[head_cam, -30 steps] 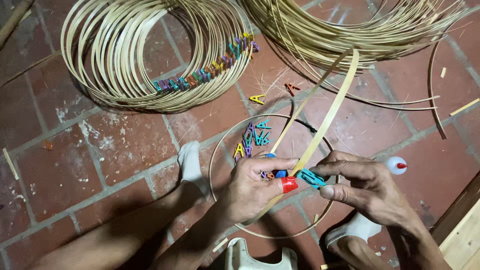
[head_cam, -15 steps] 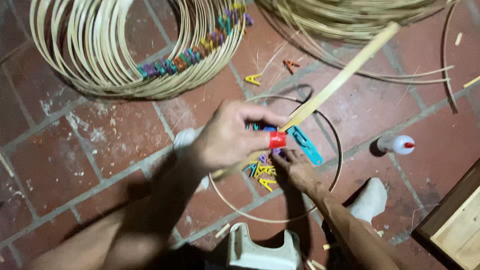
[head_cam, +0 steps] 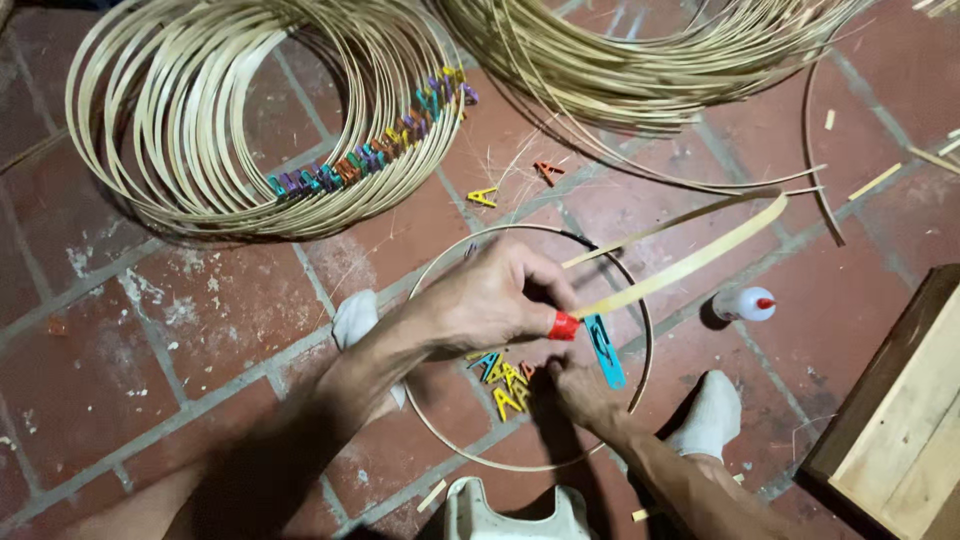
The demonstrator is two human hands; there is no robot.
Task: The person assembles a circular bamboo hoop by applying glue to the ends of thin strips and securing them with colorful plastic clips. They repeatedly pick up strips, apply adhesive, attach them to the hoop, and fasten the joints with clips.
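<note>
My left hand, with red tape on one fingertip, pinches the near end of a long flat bamboo strip that slants up to the right. It hovers over a thin bamboo hoop lying on the brick floor. My right hand is just below it, fingers curled at a small pile of coloured clips inside the hoop. A blue flat tool lies beside the right hand's fingers. Whether that hand grips anything is hidden.
A stack of finished hoops with a row of coloured clips lies top left. A bundle of loose strips lies top right. Also here: a small glue bottle, a wooden box, a white stool and my socked feet.
The bamboo strip has swung from steep to a flatter slant toward the right. My right hand has dropped from beside the left hand to the clip pile.
</note>
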